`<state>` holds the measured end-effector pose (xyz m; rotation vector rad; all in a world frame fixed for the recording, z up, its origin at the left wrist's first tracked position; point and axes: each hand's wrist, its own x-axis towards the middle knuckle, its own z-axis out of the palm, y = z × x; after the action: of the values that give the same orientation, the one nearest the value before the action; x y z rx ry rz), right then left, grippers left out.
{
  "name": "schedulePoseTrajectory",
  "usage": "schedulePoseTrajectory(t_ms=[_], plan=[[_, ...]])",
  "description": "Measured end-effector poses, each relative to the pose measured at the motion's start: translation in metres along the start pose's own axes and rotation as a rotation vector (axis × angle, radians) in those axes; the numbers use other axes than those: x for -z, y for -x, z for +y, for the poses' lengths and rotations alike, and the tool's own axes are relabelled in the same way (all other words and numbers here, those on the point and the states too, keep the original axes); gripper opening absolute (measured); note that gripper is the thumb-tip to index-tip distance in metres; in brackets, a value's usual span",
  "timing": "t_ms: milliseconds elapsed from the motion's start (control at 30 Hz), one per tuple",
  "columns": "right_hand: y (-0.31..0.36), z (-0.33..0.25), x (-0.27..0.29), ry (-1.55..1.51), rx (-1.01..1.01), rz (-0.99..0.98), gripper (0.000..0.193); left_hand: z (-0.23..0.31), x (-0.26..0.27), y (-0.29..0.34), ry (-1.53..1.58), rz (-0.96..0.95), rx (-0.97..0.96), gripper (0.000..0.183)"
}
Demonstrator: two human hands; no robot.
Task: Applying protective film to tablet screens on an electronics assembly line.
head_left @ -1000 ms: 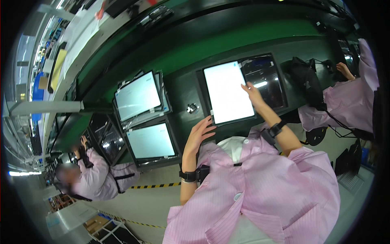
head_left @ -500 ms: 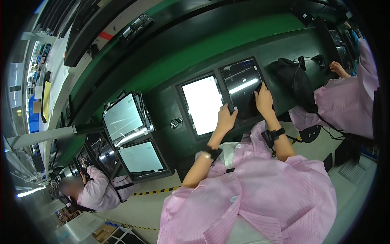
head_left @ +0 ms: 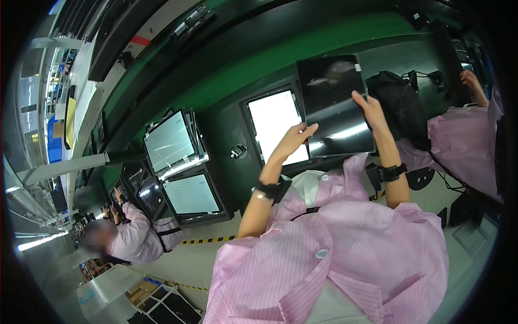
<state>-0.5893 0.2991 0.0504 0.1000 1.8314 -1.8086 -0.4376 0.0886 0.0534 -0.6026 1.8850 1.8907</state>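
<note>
Between my two hands is a dark, glossy display panel (head_left: 335, 102), lifted off the bench and reflecting a bright streak of light. My left hand (head_left: 295, 141) is closed on its left edge, thumb over the front face. On the opposite edge my right hand (head_left: 372, 112) grips it, thumb on the glass and the other fingers hidden behind. Just left of the panel, a brightly lit white screen (head_left: 274, 125) lies in a black frame on the bench; my left hand and forearm cover its lower right part.
Farther left, a stack of pale panels (head_left: 170, 141) stands above another pale panel (head_left: 192, 194) in a black tray. A small metal part (head_left: 238, 151) lies on the bench. To the right are a black bag (head_left: 396, 100) and a co-worker's pink sleeve (head_left: 458, 129); another person (head_left: 135, 232) works at far left.
The dark panel has come up out of its black frame beside the lit screen, raised by both hands. My left hand has moved onto its left edge.
</note>
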Motion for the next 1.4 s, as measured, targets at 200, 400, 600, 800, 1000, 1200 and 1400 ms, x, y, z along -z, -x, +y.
schedulePoseTrajectory(t_ms=[200,400,600,800,1000,1200,1400], plan=[[0.04,-0.06,-0.034,-0.37,-0.131,-0.265,0.03,0.079,0.002,0.116,0.395,-0.369,-0.181,0.03],[0.065,-0.064,-0.056,-0.41,-0.108,-0.175,0.031,0.083,-0.001,0.167,0.462,-0.398,-0.316,0.035],[0.08,-0.071,-0.075,-0.24,-0.207,-0.416,0.041,0.065,0.003,0.19,0.572,-0.313,-0.333,0.037],[0.081,-0.069,-0.086,-0.165,-0.106,-0.303,0.036,0.066,0.002,0.214,0.623,-0.153,-0.48,0.057],[0.099,-0.076,-0.111,-0.247,-0.007,-0.236,0.034,0.054,0.004,0.219,0.299,0.046,-0.664,0.082],[0.101,-0.078,-0.12,-0.219,-0.023,-0.226,0.037,0.051,0.007,0.224,-0.121,0.282,-0.719,0.079],[0.102,-0.08,-0.125,-0.169,-0.023,-0.213,0.039,0.052,0.011,0.221,-0.404,0.432,-0.783,0.08]])
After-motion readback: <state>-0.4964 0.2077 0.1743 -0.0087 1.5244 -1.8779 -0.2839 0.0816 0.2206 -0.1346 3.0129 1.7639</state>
